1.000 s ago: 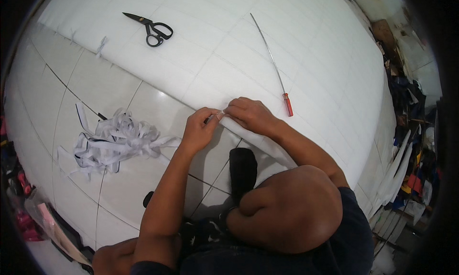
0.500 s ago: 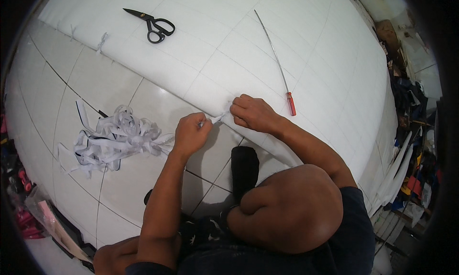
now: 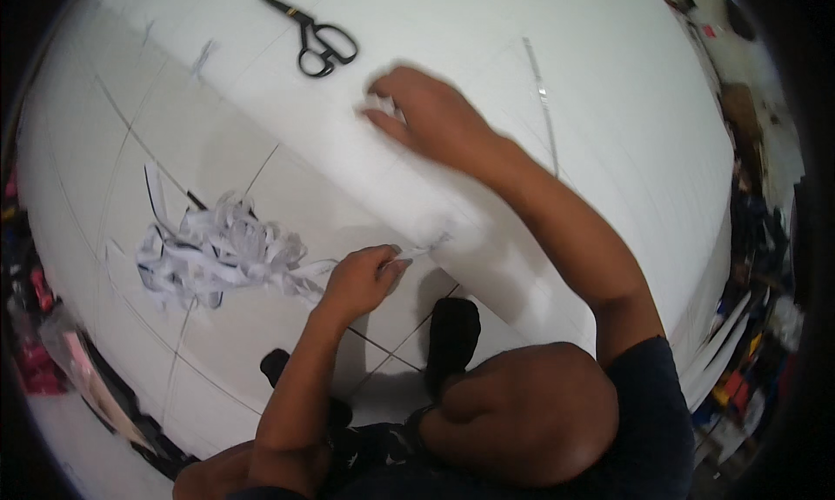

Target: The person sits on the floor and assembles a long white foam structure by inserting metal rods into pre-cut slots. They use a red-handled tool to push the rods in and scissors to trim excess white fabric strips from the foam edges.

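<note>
My left hand (image 3: pixel 361 283) pinches a white fabric strip (image 3: pixel 416 253) near the edge of a white padded sheet (image 3: pixel 644 143). The strip runs up to a small knotted tuft (image 3: pixel 444 237) at that edge. From the other side of the hand it trails back to a loose heap of white strips (image 3: pixel 217 252) on the tiles. My right hand (image 3: pixel 426 117), smeared by motion, hovers over the sheet with thumb and fingers apart. Just beyond it lies a pair of black-handled scissors (image 3: pixel 323 50), apart from the fingers.
A long-shafted screwdriver (image 3: pixel 544 100) lies on the sheet, its handle hidden behind my right arm. Another strip tuft (image 3: pixel 204 58) sits along the sheet's edge. My black-socked foot (image 3: pixel 452 339) rests on the tiled floor (image 3: pixel 209 343). Clutter (image 3: pixel 748 352) lines the right side.
My right hand has left the knotted strip and moved up and left toward the scissors, its fingers parting. My left hand keeps hold of the strip. The view has shifted a little.
</note>
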`<state>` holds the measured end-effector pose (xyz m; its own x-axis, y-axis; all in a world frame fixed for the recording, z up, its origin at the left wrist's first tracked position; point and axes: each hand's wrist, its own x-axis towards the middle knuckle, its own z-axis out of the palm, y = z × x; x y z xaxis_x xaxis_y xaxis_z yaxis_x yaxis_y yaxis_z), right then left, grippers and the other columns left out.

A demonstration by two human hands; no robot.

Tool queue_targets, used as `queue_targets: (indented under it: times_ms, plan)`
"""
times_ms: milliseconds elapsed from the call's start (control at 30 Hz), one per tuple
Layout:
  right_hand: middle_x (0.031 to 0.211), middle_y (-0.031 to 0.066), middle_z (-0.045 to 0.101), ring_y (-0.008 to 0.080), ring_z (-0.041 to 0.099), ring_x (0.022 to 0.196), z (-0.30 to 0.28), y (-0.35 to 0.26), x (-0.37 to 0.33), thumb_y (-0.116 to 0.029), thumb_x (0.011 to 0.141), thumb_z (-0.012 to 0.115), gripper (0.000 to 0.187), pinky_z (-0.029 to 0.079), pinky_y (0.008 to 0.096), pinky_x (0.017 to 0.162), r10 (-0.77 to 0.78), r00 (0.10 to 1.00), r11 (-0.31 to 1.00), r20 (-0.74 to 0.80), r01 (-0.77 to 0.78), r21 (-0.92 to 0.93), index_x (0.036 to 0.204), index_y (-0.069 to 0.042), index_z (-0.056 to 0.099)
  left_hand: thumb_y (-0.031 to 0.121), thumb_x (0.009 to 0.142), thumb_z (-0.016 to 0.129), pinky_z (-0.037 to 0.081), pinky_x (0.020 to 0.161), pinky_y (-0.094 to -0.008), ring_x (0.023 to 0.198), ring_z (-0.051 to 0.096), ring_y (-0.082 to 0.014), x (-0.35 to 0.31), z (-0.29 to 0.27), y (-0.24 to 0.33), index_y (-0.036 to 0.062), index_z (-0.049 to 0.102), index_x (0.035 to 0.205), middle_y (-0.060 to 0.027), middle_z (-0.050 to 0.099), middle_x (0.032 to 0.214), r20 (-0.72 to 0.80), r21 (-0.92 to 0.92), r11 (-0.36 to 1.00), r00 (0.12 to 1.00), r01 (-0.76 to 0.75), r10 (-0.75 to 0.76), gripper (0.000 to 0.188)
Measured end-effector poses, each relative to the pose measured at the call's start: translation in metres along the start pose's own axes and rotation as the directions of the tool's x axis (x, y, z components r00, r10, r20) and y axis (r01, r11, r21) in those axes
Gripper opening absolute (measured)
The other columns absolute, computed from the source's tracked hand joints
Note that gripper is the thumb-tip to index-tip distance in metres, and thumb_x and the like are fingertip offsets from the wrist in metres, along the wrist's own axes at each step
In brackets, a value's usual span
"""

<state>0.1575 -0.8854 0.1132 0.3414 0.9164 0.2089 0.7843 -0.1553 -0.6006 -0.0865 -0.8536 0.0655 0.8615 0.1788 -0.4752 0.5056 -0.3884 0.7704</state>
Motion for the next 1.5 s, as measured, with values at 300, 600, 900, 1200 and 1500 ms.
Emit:
queue_targets:
  times_ms: [300,600,900,1200,1500]
  plan:
    - [0.094,0.0176,0.073,0.0265,0.072,0.084,0.028,0.025,0.107,-0.039,0.092,0.069,0.044,0.056,0.0384,0.077,0.199,0.974,0.844,0.106,-0.115,-0.524,0.112,0.001,0.068,0.027,0.097,0.057,0.049,0.083,-0.0469,0.091,0.065,-0.0368,-0.077,0.044,0.009,0.0017,0.068,0.099,-0.0172,0.067,0.095,-0.247,-0.186,0.970,0.948,0.155,-0.199,0.028]
    - [0.092,0.0111,0.070,0.0177,0.063,0.080,-0.036,0.024,0.055,-0.040,0.090,0.067,0.047,0.051,0.0359,0.076,0.295,0.813,0.945,0.502,-0.328,-0.025,0.117,-0.003,0.064,0.022,0.089,0.065,0.049,0.070,-0.0452,0.076,0.064,-0.0353,-0.079,0.021,-0.001,0.0031,0.065,0.088,-0.0162,0.065,0.084,-0.398,-0.309,0.951,0.906,0.017,-0.145,0.019]
    - [0.090,0.0046,0.060,0.0127,0.062,0.088,-0.113,-0.071,-0.260,-0.011,0.090,0.073,0.026,0.052,0.0301,0.076,0.548,0.523,0.472,0.653,-0.838,0.275,0.107,-0.010,0.053,0.021,0.094,0.062,0.048,0.071,-0.0458,0.071,0.062,-0.0343,-0.076,0.065,-0.030,-0.0008,0.064,0.091,-0.0176,0.065,0.083,-0.633,-0.184,0.963,0.773,-0.196,0.037,0.022]
    - [0.087,0.0040,0.065,0.0138,0.066,0.081,-0.133,-0.121,-0.303,-0.019,0.089,0.074,0.023,0.054,0.0320,0.070,0.706,0.378,0.550,0.599,-0.825,-0.128,0.104,-0.009,0.059,0.024,0.094,0.061,0.041,0.086,-0.0461,0.087,0.061,-0.0316,-0.089,0.075,-0.030,0.0081,0.069,0.094,-0.0089,0.068,0.088,-0.675,0.010,0.999,0.737,-0.034,0.032,0.018]
    - [0.093,0.0067,0.066,0.0147,0.066,0.086,-0.058,-0.196,-0.258,-0.018,0.088,0.076,0.028,0.054,0.0308,0.075,0.149,0.167,0.842,0.975,-0.538,-0.037,0.106,-0.006,0.057,0.025,0.093,0.061,0.038,0.085,-0.0444,0.088,0.061,-0.0297,-0.098,0.074,-0.038,0.0116,0.069,0.094,-0.0081,0.067,0.085,-0.692,-0.003,1.000,0.722,-0.022,0.014,0.016]
